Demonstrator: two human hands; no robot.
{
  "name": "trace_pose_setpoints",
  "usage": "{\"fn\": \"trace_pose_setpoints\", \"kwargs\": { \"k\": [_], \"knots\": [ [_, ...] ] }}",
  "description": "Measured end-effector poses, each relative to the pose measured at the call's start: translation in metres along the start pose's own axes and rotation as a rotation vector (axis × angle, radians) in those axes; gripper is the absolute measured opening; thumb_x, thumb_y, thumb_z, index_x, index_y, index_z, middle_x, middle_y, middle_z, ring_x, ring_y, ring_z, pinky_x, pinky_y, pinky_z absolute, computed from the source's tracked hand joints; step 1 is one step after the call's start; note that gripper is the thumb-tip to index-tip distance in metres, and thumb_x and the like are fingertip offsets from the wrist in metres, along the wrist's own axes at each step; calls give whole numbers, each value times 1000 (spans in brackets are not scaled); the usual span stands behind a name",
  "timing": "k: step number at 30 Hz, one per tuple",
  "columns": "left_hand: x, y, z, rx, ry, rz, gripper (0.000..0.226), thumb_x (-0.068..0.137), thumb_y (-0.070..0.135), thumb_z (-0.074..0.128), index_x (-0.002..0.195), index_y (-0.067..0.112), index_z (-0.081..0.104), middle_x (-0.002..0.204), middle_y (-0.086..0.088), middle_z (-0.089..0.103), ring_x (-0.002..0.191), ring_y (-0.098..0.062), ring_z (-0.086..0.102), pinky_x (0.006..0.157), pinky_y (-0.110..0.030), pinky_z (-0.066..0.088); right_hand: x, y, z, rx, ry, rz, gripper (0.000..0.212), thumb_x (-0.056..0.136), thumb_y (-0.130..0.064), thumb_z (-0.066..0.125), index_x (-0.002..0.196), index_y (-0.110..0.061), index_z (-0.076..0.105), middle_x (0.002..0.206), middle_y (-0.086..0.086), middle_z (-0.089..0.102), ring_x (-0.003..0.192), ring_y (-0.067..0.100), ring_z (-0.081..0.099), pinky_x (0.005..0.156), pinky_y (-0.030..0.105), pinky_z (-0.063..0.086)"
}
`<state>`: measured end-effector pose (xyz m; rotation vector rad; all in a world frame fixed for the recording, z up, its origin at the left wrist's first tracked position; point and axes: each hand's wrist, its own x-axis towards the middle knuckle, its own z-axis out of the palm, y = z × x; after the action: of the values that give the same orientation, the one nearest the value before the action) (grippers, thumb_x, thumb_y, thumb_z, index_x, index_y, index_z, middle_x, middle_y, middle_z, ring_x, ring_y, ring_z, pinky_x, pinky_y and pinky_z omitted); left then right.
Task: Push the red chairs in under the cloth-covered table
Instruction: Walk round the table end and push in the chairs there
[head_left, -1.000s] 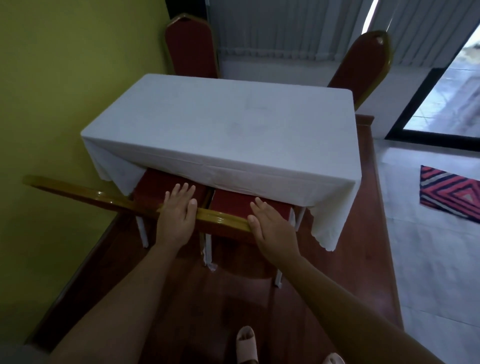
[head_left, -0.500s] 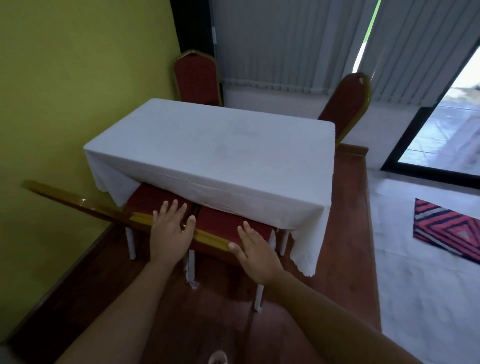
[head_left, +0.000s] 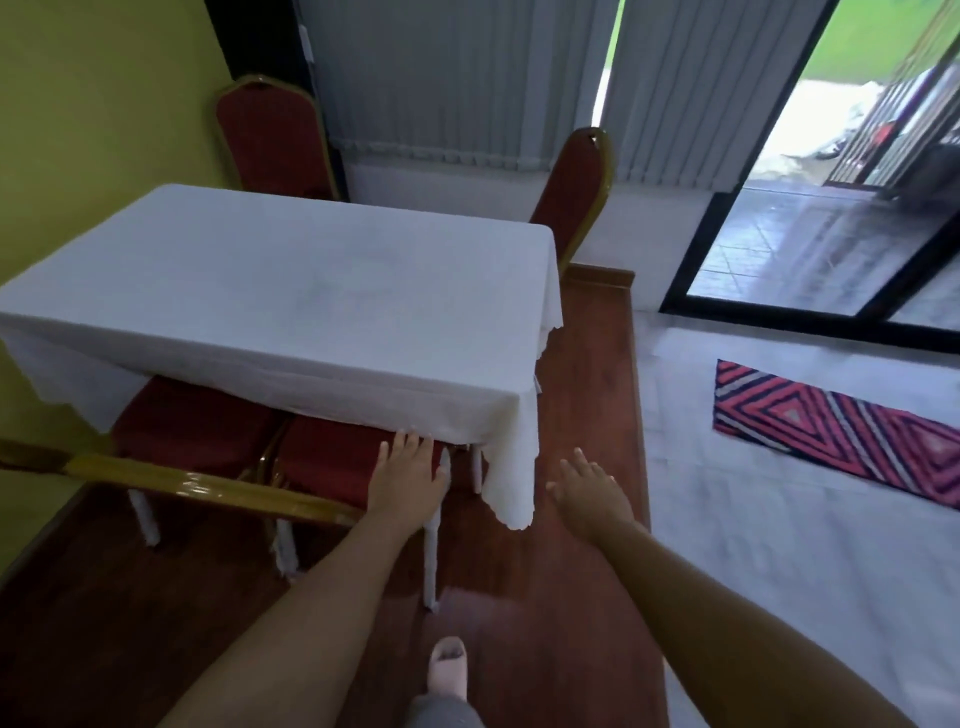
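The bench (head_left: 291, 306) stands under a white cloth (head_left: 511, 483) that hangs over its edges, lowest at the near right corner. Two red chairs sit side by side at its near long edge, their seats partly under the cloth: the left chair (head_left: 192, 431) by the near left corner, the right chair (head_left: 332, 457) towards the near right corner. Their gold back rail (head_left: 208, 488) runs across in front of the seats, outside the bench.

The left hand (head_left: 410, 480) lies flat and open, fingers spread, on the right end of the right chair, its fingertips touching the cloth's hem; it grips nothing. The right hand (head_left: 589, 493) is open with fingers spread, over the wood floor (head_left: 587, 364) just right of the hanging cloth corner, apart from chair and cloth, holding nothing.

Two more red chairs stand at the far long edge: one (head_left: 270, 137) near the far left corner, one (head_left: 576, 187) at the far right corner, turned at an angle. A striped mat (head_left: 831, 431) lies on the pale floor well to the right.
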<state>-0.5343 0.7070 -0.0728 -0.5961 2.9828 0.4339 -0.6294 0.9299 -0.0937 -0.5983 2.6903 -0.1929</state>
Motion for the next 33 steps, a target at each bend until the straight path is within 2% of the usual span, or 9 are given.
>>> {"fn": "trace_pose_setpoints", "kwargs": {
  "k": [6,11,15,18,25,33],
  "knots": [
    [61,55,35,30,-170,112,52,98,33,33,144,9,28,154,-12,24,143,-25,17,118,-41,12,29,59,-18,-8,8,139,54,101,-40,30,148,-14,24,159,7,12,144,29,19,114,45,20],
    [128,86,55,42,-162,250,51,94,29,36,141,9,33,149,-11,33,137,-25,28,113,-41,25,80,92,-38,-34,14,172,55,101,-40,30,148,-12,24,159,9,14,143,30,21,115,45,23],
    [177,117,63,121,-149,324,56,96,32,33,146,8,24,156,-14,19,144,-27,14,118,-43,14,118,102,-52,-76,-11,166,55,101,-40,28,149,-13,21,159,8,13,144,29,17,117,45,20],
    [210,138,66,166,-167,390,58,97,34,30,148,8,19,157,-14,16,145,-28,10,119,-44,11,145,109,-63,-36,-2,173,55,101,-40,28,149,-14,21,159,7,12,145,27,15,117,46,19],
    [274,169,73,171,-282,363,59,98,36,31,148,10,17,158,-13,13,146,-28,8,118,-43,8,201,146,-80,-3,-72,197,55,102,-38,26,150,-14,16,160,7,8,146,27,7,118,44,14],
    [370,216,97,273,-354,285,59,98,36,29,149,9,16,158,-14,12,146,-27,8,118,-44,7,282,237,-123,-8,-129,243,56,101,-39,28,150,-14,18,160,7,11,146,27,9,117,45,13]
  ]
}}
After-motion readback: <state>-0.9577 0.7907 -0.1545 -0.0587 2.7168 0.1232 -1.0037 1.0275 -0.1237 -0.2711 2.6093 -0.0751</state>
